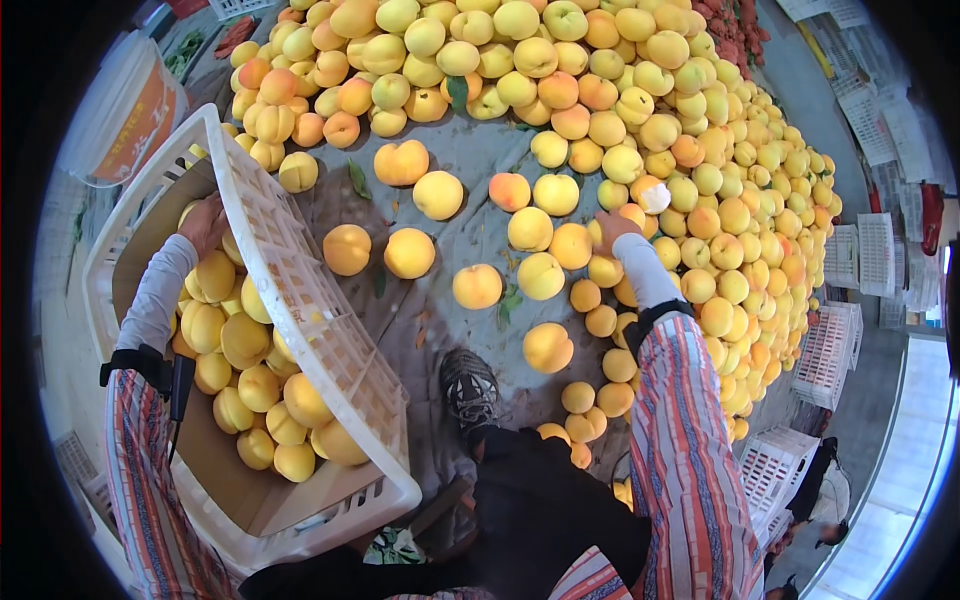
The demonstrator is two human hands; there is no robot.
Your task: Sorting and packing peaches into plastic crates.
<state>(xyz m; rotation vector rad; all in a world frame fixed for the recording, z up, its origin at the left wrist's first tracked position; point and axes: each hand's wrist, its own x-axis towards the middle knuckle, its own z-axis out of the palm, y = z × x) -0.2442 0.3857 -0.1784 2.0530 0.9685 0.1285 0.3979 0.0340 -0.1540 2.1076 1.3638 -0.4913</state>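
My left hand [204,225] reaches inside a white plastic crate [319,345], which stands tilted at my left and is lined with cardboard [255,517]. Beneath and beside that hand lie several yellow peaches [244,341]; its fingertips are hidden, so a grip cannot be made out. Stretched forward, my right hand [615,231] is at the inner edge of a large heap of yellow peaches [731,217]. Its fingers are bent down among the fruit, next to a loose peach [571,246]. Whether they hold one is not visible.
Loose peaches [477,286] lie scattered over a grey ground sheet [442,319] around my shoe [470,386]. A white bucket [124,112] with an orange label stands beyond the crate. At the right are stacked white crates [825,352] and another person [829,487].
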